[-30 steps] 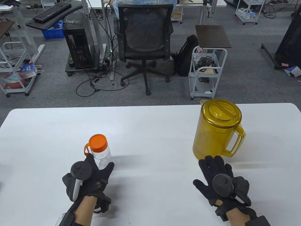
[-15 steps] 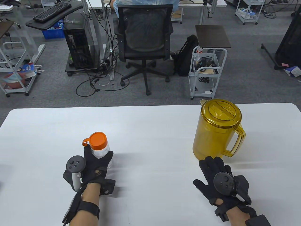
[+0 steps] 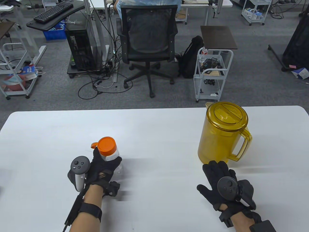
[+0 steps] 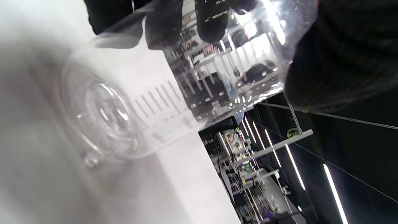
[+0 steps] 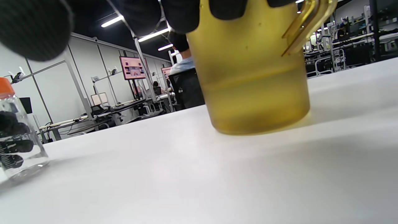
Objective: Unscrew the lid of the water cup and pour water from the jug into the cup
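A clear water cup with an orange screw lid stands at the table's front left. My left hand grips its body, fingers and thumb curled round it; the left wrist view shows the cup up close with fingertips on its wall. A yellow jug with a closed lid and handle on its right stands at the right. My right hand lies flat and open on the table just in front of the jug, which holds some liquid low down. The cup shows at the far left there.
The white table spans the view, its far edge near the jug. Beyond it stand an office chair, a white cart and desks with a seated person.
My left hand has closed round the cup and shifted it a little to the right and toward me. The right hand has stayed flat in front of the jug.
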The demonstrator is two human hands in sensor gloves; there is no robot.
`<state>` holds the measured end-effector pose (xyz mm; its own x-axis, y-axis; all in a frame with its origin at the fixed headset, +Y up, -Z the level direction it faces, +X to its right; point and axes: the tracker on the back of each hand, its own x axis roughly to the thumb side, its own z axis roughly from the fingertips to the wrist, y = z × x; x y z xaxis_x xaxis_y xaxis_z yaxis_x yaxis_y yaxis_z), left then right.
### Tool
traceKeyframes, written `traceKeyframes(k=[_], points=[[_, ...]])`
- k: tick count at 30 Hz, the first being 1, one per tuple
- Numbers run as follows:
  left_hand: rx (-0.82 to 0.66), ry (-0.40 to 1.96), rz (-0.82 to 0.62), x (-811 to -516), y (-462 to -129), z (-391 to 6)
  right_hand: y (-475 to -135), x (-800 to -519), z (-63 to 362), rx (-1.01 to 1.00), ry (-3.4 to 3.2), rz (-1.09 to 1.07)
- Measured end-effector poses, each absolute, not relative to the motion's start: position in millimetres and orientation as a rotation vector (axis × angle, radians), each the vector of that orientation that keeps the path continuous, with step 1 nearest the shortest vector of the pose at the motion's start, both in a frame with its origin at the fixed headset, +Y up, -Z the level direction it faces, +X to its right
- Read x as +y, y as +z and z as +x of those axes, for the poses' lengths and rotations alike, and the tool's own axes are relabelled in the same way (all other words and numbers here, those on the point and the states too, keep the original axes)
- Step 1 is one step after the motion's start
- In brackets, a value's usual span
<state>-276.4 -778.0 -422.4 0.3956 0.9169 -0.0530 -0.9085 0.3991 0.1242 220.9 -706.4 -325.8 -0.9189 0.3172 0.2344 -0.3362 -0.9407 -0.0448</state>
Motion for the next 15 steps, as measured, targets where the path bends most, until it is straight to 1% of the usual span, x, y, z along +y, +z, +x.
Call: traceKeyframes(k=[7,12,15], points=[[-0.021,1.201,-0.041,-770,-409,-235,-326,-706,219,-0.134,2.785,0.336],[-0.103,1.243,-0.114,-763,-392,-201,-325,-703,217,-0.155,2.780,0.358],[-0.151,1.216,-0.160,-762,-380,-182,-325,-704,216,-0.165,2.756,0.370]])
